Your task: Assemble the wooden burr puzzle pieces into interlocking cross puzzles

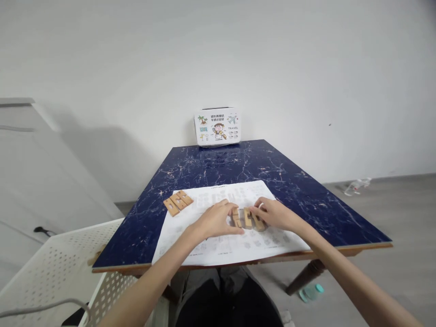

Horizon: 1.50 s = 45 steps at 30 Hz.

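A short row of notched wooden puzzle blocks lies on a printed paper sheet (211, 247), between my two hands. My left hand (218, 220) is curled around the leftmost wooden block (236, 218), its fingers at the far end and its thumb by the near end. In the middle sits another notched wooden block (247, 219). My right hand (274, 213) has bent fingers gripping the rightmost wooden block (259, 224), which is slightly tilted; part of it is hidden under the fingertips. Three flat wooden blocks with cut-outs (178, 202) lie side by side at the sheet's far left corner.
The blue marbled table (225, 165) carries a white illustrated case (218, 127) at its far edge, against the wall. A white perforated surface (57, 259) stands at left. On the floor at right are a clear plastic bottle (357, 186) and a green-capped bottle (310, 293).
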Each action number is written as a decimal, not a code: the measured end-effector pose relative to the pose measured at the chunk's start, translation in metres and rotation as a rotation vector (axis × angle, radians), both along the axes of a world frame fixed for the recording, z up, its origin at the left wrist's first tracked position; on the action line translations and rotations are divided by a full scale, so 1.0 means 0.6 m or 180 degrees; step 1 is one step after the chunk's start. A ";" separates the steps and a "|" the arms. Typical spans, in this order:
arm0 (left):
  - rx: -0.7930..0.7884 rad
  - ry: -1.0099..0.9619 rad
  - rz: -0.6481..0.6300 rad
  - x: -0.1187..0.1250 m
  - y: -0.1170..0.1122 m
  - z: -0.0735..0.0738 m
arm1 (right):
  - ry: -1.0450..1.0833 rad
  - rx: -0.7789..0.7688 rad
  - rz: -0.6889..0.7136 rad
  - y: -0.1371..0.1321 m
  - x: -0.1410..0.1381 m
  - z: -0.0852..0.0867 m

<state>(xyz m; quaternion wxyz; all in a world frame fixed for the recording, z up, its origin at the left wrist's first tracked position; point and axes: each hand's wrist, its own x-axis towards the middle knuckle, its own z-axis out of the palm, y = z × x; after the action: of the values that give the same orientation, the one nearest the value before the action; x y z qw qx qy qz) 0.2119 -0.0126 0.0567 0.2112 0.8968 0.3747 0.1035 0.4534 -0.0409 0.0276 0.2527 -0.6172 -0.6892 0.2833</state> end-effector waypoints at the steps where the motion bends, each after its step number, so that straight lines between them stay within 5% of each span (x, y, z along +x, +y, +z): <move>1: 0.0005 -0.0092 0.0058 0.001 -0.001 -0.004 | 0.0162 -0.0035 0.0042 -0.002 -0.001 0.000; 6: 0.0109 -0.0187 0.0042 0.021 -0.005 -0.008 | 0.0885 -0.0037 0.0318 -0.016 -0.002 -0.017; 11: 0.0385 0.0096 0.0060 0.056 -0.006 -0.007 | 0.1044 0.0615 -0.0034 -0.029 -0.007 -0.048; 17: 0.0232 -0.0169 0.0104 0.061 -0.007 -0.007 | 0.1121 0.0649 -0.0137 -0.037 -0.009 -0.051; 21: 0.0318 -0.0548 0.0352 0.011 -0.017 0.002 | 0.1208 0.0559 -0.0030 -0.041 -0.008 -0.054; 25: 0.0609 -0.0901 0.1110 -0.083 -0.041 0.004 | 0.1116 0.0562 0.0065 -0.047 -0.008 -0.052; 33: 0.1101 -0.0174 0.2661 -0.269 -0.067 -0.010 | 0.1012 0.0562 0.0045 -0.050 -0.007 -0.056; 37: 0.0861 0.0097 0.2947 -0.289 -0.061 -0.011 | 0.0966 0.0584 0.0022 -0.051 -0.008 -0.054; 45: 0.0860 0.0293 0.3145 -0.256 -0.024 -0.031 | 0.0952 0.0525 0.0021 -0.053 -0.007 -0.053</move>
<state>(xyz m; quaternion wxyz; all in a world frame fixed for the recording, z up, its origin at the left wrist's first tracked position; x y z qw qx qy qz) 0.0582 -0.0272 0.0383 0.0026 0.6356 0.7460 0.1989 0.4494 -0.0725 -0.0044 0.4013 -0.5431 -0.6668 0.3153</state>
